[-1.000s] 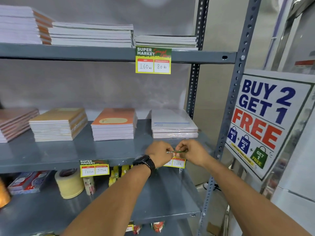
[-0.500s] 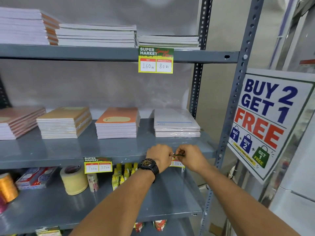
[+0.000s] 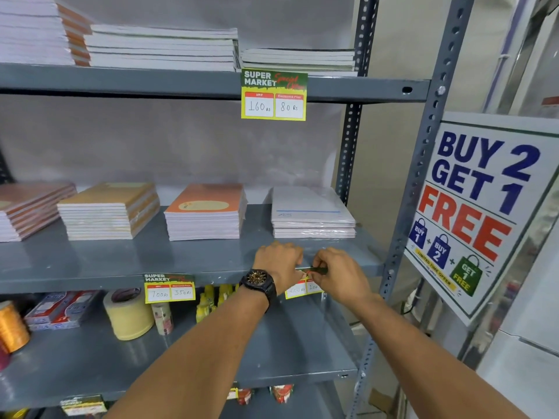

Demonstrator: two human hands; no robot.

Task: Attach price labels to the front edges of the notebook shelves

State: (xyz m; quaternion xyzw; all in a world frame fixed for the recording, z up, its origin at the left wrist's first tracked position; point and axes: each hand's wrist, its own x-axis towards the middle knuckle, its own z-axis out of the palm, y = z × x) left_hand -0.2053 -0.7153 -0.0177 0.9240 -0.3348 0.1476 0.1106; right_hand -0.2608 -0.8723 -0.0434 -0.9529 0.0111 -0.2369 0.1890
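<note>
A grey slotted-steel shelving rack [image 3: 423, 164] fills the view, with a "BUY 2 GET 1 FREE" poster [image 3: 481, 207] leaning against its right upright. The middle shelf [image 3: 121, 261] carries four notebook stacks: a brown-covered stack [image 3: 27, 210] at far left, a tan stack [image 3: 109, 211], an orange stack [image 3: 205, 211] and a plastic-wrapped white stack [image 3: 311, 213] at right. The top shelf [image 3: 151, 81] holds more stacked notebooks [image 3: 160, 46]. On the lower shelf stand a cream tape roll [image 3: 128, 313] and a copper-coloured spool [image 3: 10, 326].

Two yellow-green price labels already hang from shelf fronts: one reading 160 and 80 on the top shelf edge [image 3: 274, 95], one reading 700 and 350 on the middle shelf edge [image 3: 169, 288]. A third price label [image 3: 302, 288] sits against the middle shelf's front edge below the white stack, its upper part hidden by the hands.

The left hand [image 3: 279, 263], with a black wristwatch [image 3: 258, 282], is curled and pressing the label's top-left. The right hand [image 3: 338, 275] pinches the label's top edge at the right.
</note>
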